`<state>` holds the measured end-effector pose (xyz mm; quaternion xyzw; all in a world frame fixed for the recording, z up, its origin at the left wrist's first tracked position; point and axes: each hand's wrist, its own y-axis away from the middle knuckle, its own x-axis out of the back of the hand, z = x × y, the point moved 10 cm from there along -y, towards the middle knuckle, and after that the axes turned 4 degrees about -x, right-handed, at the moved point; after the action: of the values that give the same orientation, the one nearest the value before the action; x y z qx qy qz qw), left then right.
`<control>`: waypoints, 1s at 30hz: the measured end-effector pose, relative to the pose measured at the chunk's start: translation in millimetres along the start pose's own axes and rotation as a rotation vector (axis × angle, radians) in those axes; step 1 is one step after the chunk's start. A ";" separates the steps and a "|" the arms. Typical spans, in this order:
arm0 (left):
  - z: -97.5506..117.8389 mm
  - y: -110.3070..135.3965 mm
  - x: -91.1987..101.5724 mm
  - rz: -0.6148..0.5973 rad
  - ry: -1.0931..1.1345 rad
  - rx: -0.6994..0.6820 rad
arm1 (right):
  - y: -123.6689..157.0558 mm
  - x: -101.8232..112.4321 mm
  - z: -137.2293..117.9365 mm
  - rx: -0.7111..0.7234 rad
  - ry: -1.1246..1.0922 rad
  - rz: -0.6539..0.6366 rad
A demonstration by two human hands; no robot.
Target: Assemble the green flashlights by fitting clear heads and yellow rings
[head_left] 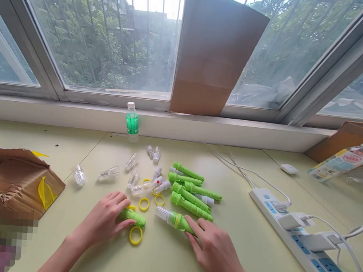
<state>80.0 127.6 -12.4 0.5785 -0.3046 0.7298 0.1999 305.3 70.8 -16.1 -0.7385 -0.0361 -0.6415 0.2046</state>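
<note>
My left hand point(109, 214) is closed round a short green plastic handle point(136, 218) lying on the table, its far end hidden by the fingers. In my right hand point(216, 242) is a green handle with a clear ribbed cap point(163, 213) on its end, pointing left, and a yellow-green band at the joint. Loose yellow rings point(144, 204) lie between and beyond the hands, one touching or close to the left handle. Behind the right hand several green threaded handles point(192, 206) lie in a pile. Clear caps point(109, 173) and white-based pieces point(162, 187) are scattered farther back.
At the left stands an open cardboard box point(19, 182) with yellow film. A white power strip point(301, 244) with plugs and cables runs along the right. A green-labelled bottle point(132, 123) stands by the window ledge; another bottle point(344, 161) leans at far right.
</note>
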 end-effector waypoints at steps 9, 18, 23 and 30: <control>-8.8 2.7 -8.8 0.005 0.032 0.045 | 16.6 -10.3 23.1 -0.062 -0.028 -0.028; -14.2 3.8 -13.9 -0.015 0.004 0.062 | -2.0 -11.1 -3.5 -0.047 -0.076 -0.079; -20.4 7.2 -14.1 0.022 0.013 0.089 | -9.4 -13.8 -3.6 -0.066 -0.058 -0.046; -26.6 9.3 -7.8 0.114 0.029 0.108 | -14.8 -16.0 -5.8 -0.080 -0.021 -0.026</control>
<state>56.7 139.2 -25.9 0.5595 -0.2944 0.7637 0.1310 292.4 85.6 -27.1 -0.7522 -0.0221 -0.6374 0.1660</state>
